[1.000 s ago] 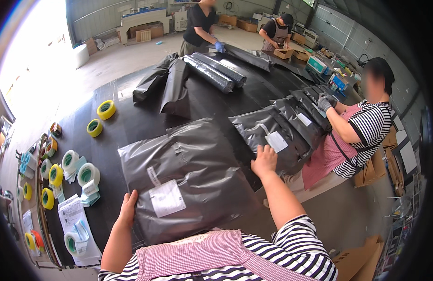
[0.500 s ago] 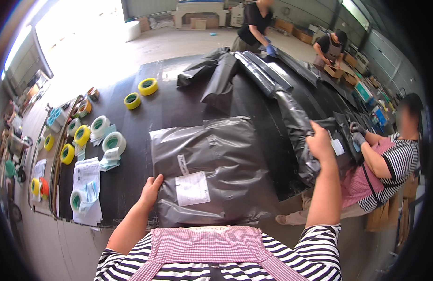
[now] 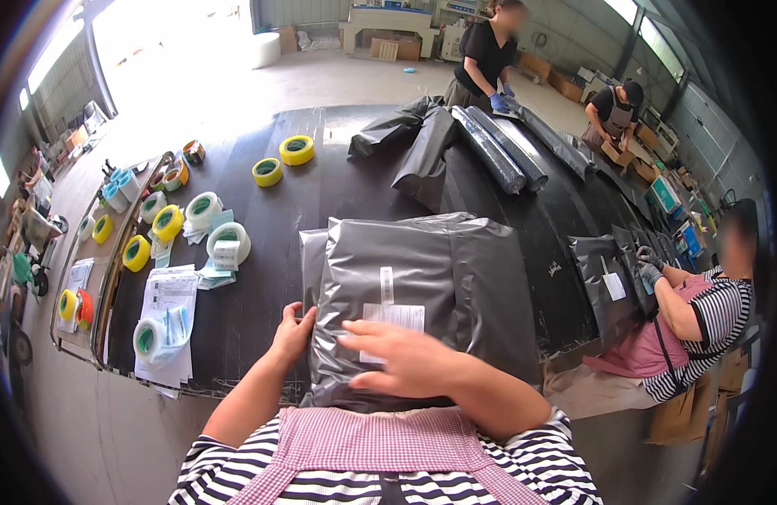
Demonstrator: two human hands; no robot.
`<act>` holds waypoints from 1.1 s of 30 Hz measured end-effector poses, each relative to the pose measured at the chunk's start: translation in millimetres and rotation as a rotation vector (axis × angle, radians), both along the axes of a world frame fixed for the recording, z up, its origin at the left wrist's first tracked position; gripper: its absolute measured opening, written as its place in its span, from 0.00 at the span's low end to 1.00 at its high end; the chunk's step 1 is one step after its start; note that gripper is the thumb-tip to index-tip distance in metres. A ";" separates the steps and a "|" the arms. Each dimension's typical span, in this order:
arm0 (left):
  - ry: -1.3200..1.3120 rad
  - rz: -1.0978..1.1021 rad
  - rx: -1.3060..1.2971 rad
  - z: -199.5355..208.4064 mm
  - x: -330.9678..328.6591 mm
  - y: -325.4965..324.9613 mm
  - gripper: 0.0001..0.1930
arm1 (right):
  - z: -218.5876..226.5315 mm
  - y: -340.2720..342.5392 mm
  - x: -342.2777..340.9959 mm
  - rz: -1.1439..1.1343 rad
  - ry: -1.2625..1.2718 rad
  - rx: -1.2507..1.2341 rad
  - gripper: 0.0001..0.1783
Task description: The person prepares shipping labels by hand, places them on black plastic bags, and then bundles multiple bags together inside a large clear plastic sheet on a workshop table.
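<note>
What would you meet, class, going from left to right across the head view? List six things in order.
Far-left orange roll → larger stack of printed sheets → left hand → large labelled gray bag → second labelled gray bag → co-worker in striped shirt.

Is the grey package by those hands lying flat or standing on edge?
Flat: the grey package lies with its broad face and white label turned up, the right hand over it.
</note>
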State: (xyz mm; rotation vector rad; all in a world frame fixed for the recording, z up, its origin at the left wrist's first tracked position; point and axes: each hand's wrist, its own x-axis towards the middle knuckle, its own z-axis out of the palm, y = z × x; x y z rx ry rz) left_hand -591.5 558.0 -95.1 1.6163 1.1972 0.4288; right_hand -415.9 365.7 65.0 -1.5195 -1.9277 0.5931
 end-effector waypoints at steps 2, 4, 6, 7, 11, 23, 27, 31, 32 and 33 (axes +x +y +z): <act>0.003 0.036 0.179 14.8 -18.1 -3.2 0.44 | 14.8 -25.9 41.5 -0.247 0.076 0.116 0.36; -0.122 0.038 0.384 21.1 -28.0 -1.3 0.27 | 9.1 -67.7 99.2 -0.698 0.047 0.164 0.36; -0.144 -0.101 0.434 48.0 -20.7 1.4 0.17 | -14.6 -111.8 150.1 -1.057 -0.061 -0.043 0.37; -0.169 -0.187 0.396 57.9 -13.5 0.7 0.16 | -28.7 -127.5 167.3 -1.282 -0.242 -0.166 0.38; 0.011 -0.304 0.122 93.2 18.1 -17.9 0.39 | -67.3 -124.1 196.6 -0.767 0.907 -0.065 0.34; 0.314 -0.174 0.731 116.8 2.5 -42.8 0.47 | -61.7 -65.0 220.4 -0.864 -0.075 -0.328 0.50; -0.077 -1.067 0.953 181.9 69.2 -59.2 0.23 | 43.5 -2.8 172.3 -0.469 -0.383 0.196 0.42; -0.305 -1.639 0.967 151.4 173.4 -121.4 0.21 | 22.6 102.7 114.8 0.302 -0.515 0.246 0.33; -0.348 -1.649 0.999 135.2 192.9 -130.6 0.24 | 5.5 122.8 105.4 0.397 -0.571 0.271 0.31; -0.350 -1.655 0.951 123.0 210.7 -133.3 0.26 | -2.5 138.3 102.0 0.476 -0.658 0.296 0.32</act>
